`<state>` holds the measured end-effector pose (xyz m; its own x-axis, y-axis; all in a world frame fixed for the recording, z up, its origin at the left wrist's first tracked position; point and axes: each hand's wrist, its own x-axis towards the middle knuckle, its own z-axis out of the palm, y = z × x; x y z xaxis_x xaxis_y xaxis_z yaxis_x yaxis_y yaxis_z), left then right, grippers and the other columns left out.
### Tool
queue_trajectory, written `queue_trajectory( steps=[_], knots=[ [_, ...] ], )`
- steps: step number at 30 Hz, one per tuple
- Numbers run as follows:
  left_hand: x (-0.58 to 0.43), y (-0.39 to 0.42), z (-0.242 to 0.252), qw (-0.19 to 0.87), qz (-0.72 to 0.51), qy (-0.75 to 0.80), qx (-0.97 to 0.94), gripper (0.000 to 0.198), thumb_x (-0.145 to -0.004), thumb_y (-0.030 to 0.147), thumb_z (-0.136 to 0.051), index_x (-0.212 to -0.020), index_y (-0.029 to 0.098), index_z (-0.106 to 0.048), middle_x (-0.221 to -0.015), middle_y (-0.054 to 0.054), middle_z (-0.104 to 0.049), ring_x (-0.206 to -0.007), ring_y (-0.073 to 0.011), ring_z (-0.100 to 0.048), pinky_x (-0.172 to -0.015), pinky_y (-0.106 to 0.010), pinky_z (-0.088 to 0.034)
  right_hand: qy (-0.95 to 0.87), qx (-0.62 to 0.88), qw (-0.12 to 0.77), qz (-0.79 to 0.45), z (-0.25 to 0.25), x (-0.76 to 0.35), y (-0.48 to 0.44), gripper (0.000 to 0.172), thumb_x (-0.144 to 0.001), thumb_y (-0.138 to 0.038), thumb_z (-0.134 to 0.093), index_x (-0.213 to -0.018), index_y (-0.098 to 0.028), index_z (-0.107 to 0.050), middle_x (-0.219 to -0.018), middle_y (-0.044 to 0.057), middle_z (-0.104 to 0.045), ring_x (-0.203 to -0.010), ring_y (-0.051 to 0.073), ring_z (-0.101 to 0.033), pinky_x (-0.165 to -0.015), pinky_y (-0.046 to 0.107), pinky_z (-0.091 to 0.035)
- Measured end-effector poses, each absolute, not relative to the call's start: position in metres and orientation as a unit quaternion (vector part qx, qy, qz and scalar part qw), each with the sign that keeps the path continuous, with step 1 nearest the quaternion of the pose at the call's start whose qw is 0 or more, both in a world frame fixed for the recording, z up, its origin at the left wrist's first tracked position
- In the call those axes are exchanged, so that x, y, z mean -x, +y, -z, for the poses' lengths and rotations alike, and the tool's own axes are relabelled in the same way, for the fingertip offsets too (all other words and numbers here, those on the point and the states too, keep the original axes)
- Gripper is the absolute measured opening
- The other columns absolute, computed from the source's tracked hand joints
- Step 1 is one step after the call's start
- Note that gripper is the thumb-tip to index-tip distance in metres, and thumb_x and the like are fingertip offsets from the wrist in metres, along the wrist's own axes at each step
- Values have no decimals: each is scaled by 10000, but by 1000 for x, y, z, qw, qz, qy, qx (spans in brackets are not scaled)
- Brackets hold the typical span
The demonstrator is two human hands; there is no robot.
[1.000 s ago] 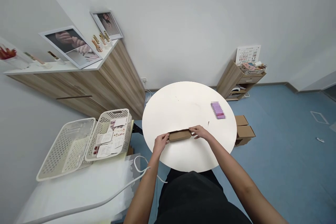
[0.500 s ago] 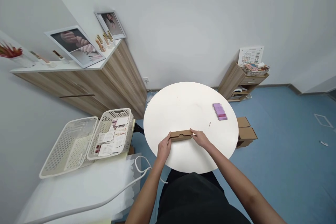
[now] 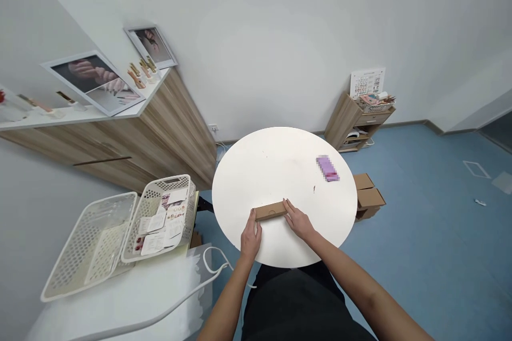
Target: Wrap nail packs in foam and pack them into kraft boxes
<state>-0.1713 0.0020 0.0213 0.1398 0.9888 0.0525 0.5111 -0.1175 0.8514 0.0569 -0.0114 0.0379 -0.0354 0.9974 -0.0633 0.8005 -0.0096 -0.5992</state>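
A slim brown cardboard box (image 3: 271, 211) lies flat near the front of the round white table (image 3: 276, 165), its long side toward me. My left hand (image 3: 251, 238) presses against the box's left end, with fingers pointing up and away from me. My right hand (image 3: 298, 221) holds the right end, fingertips on the cardboard. Farther right on the tabletop lies a flat pink-purple object (image 3: 328, 169), too blurred to identify.
To my left, a white counter (image 3: 132, 287) holds an open white plastic basket (image 3: 90, 245) and another (image 3: 160, 218) with printed cards. A white cable (image 3: 212, 261) curves along the counter edge. Cardboard boxes (image 3: 370, 197) stand on the blue floor right of the table.
The box now looks slimmer and lies flatter on the table. My hands remain at its ends. The whole view has shifted slightly left and tilted.
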Motion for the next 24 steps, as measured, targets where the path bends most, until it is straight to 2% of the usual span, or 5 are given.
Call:
queue_trajectory(
  steps=[5, 10, 16, 19, 24],
  knots=[
    [155, 15, -39, 505, -377, 657, -414, 594, -876, 596, -507, -1364, 258, -487, -1311, -139, -579, -1166, -284, -589, -825, -373, -547, -565, 683, 311, -343, -47, -48, -8, 376, -953, -459, -336, -1244, -307, -518, -1198, 25, -644, -973, 214, -626, -822, 369, -496],
    [126, 23, -45, 556, -382, 663, -327, 527, -758, 663, -612, -985, 187, -632, -1088, -120, -648, -1049, -288, -612, -791, -367, -532, -439, 707, 398, -385, -57, -47, 2, 217, -880, -449, -422, -846, -250, -500, -941, 19, -626, -883, 210, -600, -772, 358, -480],
    [53, 14, -61, 484, -435, 619, -439, 396, -908, 421, -495, -1251, 222, -483, -1334, -134, -532, -1245, -285, -525, -977, -411, -482, -288, 676, 510, -447, -77, -119, -10, 457, -760, -476, -627, -1137, -251, -498, -1337, 112, -530, -1123, 249, -596, -812, 335, -513],
    [-11, 6, -78, 457, -445, 572, -516, 463, -949, 379, -446, -1383, 254, -347, -1491, -124, -380, -1388, -268, -377, -1084, -404, -411, -205, 658, 532, -491, -80, -183, -29, 561, -740, -545, -658, -1180, -222, -531, -1288, 139, -601, -1067, 277, -634, -775, 350, -535],
    [-135, -11, -85, 514, -369, 516, -578, 566, -954, 419, -457, -1461, 229, -290, -1506, -133, -396, -1394, -271, -385, -1070, -376, -445, -148, 653, 608, -427, -65, -321, -59, 691, -623, -570, -768, -1190, -200, -628, -1271, 136, -644, -1162, 305, -606, -877, 383, -537]
  ],
)
